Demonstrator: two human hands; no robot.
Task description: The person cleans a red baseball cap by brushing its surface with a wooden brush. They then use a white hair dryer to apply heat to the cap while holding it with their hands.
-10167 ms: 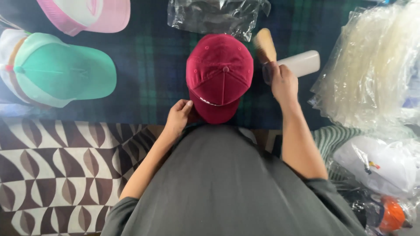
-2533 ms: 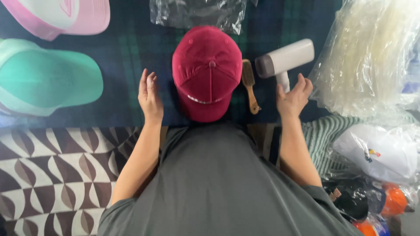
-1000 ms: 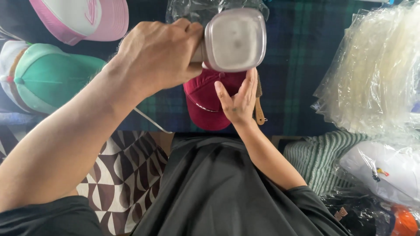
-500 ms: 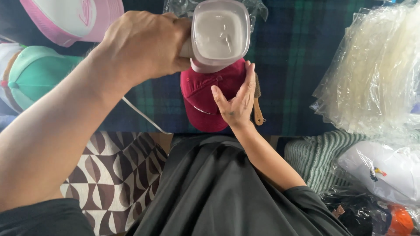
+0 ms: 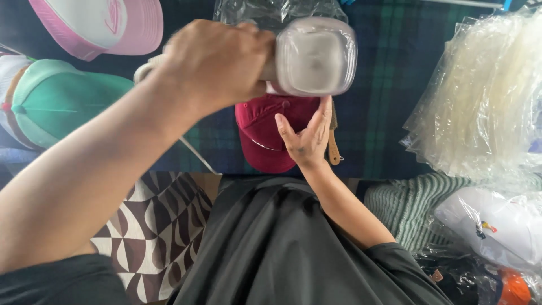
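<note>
My left hand [image 5: 217, 70] is raised close to the camera and grips a white handheld appliance [image 5: 313, 56], whose square pale face points at me. Its thin cord [image 5: 197, 155] trails down to the left. Under it a dark red cap [image 5: 265, 135] lies on the green plaid cloth [image 5: 378, 113], partly hidden by the appliance. My right hand [image 5: 305, 135] is open, fingers up, resting against the cap's right side. A small wooden brush [image 5: 335, 149] lies just right of that hand.
A teal cap [image 5: 62, 104] and a pink and white cap [image 5: 107, 22] lie at the left. A crumpled clear bag [image 5: 265, 11] sits at the top. A stack of clear bags [image 5: 485, 101] fills the right, above striped green fabric [image 5: 406, 206] and a bagged white cap [image 5: 497, 226].
The white appliance lay on the cloth to the right 2.5 s ago; now my left hand holds it up over the red cap. My right hand moved from the appliance to the cap's right side.
</note>
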